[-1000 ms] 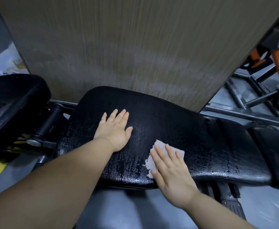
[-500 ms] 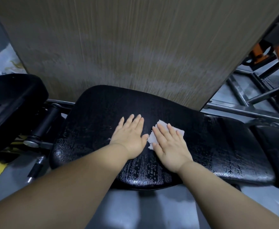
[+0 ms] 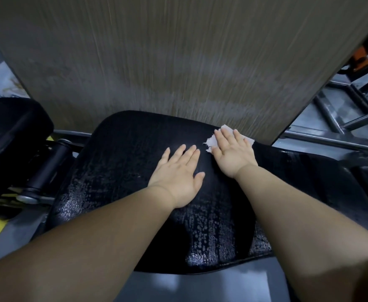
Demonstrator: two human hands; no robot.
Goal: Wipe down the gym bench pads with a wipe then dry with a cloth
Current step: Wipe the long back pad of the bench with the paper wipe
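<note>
A black gym bench pad [image 3: 117, 171] fills the middle of the view, its surface wet with streaks and droplets. My right hand [image 3: 233, 152] lies flat with straight fingers on a white wipe [image 3: 210, 142], pressing it onto the pad's far edge by the wall. My left hand [image 3: 176, 177] rests flat on the pad's middle, fingers spread, just left of the right hand and holding nothing. Most of the wipe is hidden under my right palm.
A brown wall panel [image 3: 178, 62] rises right behind the pad. A second black pad [image 3: 11, 136] and a black roller [image 3: 48, 168] sit at the left. Grey metal frame bars [image 3: 335, 118] run at the right. Another dark pad section [image 3: 331, 177] continues to the right.
My right hand has slid the wipe from the pad's near edge up to its far edge. My left hand has shifted right toward the pad's middle.
</note>
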